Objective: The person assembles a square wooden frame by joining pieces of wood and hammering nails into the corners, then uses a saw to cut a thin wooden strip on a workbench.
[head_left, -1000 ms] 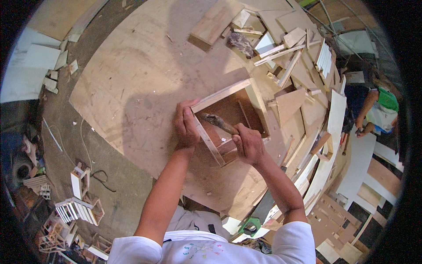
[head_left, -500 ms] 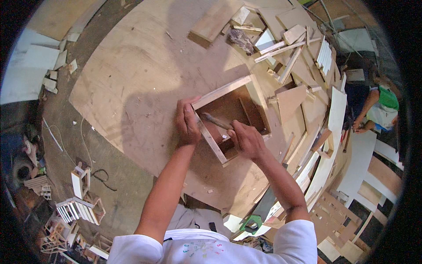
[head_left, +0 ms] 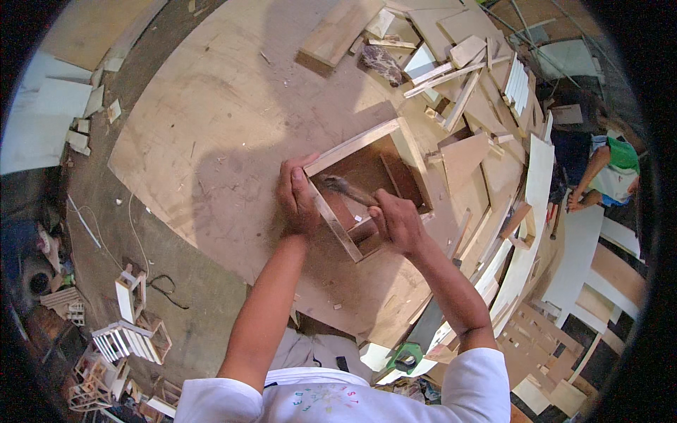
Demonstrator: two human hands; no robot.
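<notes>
clasping the box (head_left: 352, 149) by its corner on the desk (head_left: 176, 120), the left grip (head_left: 297, 197) has let it barely shift, so it seems steady under the hammer (head_left: 357, 194) clamped in the right grip (head_left: 399, 220).

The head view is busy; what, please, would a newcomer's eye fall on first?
Probably the hammer in the right hand's grip, seen against the box at centre, whose left corner the left hand's grip holds. Then, likely, the wood scraps at upper right and the green saw handle low, right of centre.
</notes>
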